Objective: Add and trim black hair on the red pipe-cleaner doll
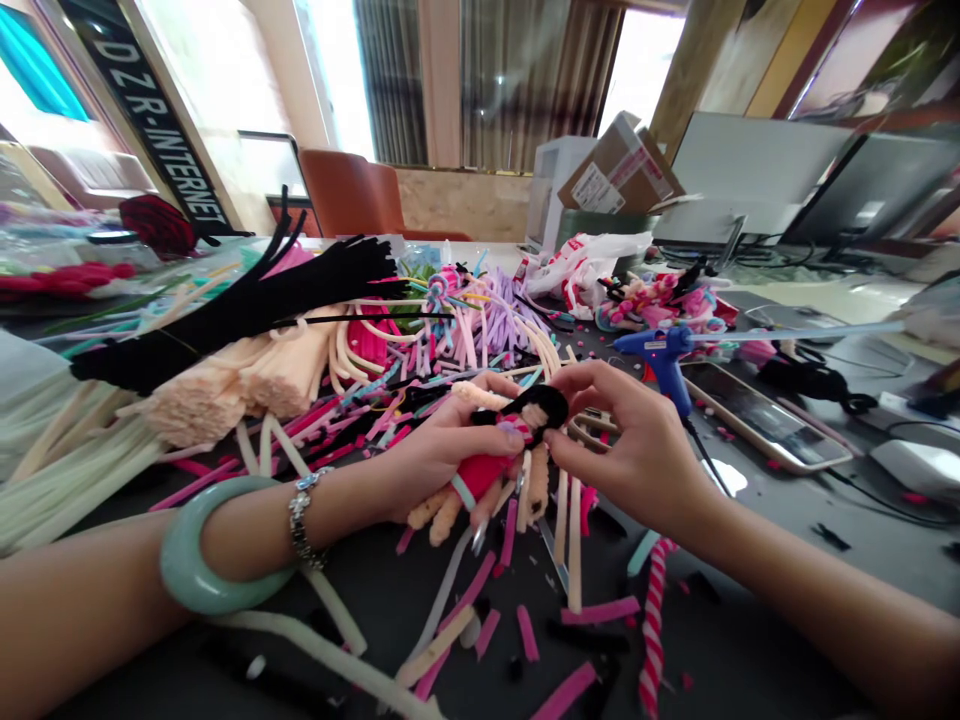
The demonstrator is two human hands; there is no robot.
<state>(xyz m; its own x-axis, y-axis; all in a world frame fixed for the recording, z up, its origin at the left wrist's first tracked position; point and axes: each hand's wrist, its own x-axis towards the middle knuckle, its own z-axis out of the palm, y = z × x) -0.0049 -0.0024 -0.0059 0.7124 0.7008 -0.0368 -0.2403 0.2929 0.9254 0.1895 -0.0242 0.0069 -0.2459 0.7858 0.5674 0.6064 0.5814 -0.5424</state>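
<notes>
My left hand (450, 440) is wrapped round a pipe-cleaner doll (484, 474). The doll has black fuzzy hair (550, 405), a peach face, a striped top and a hot-pink skirt with a pale band. Its peach legs point down and left towards me. At the doll's head is my right hand (615, 430), thumb and forefinger closed at the edge of the black hair. Cut pink, peach and black pipe-cleaner pieces (527, 633) lie on the dark table below. A twisted pink-and-white stem (652, 625) lies below my right wrist.
A blue glue gun (664, 360) and a phone (772, 415) lie to the right. Black (247, 300) and peach (225, 390) pipe-cleaner bundles are heaped at left, lilac ones (510, 315) behind. A cardboard box (619, 175) and monitors (750, 180) stand at the back.
</notes>
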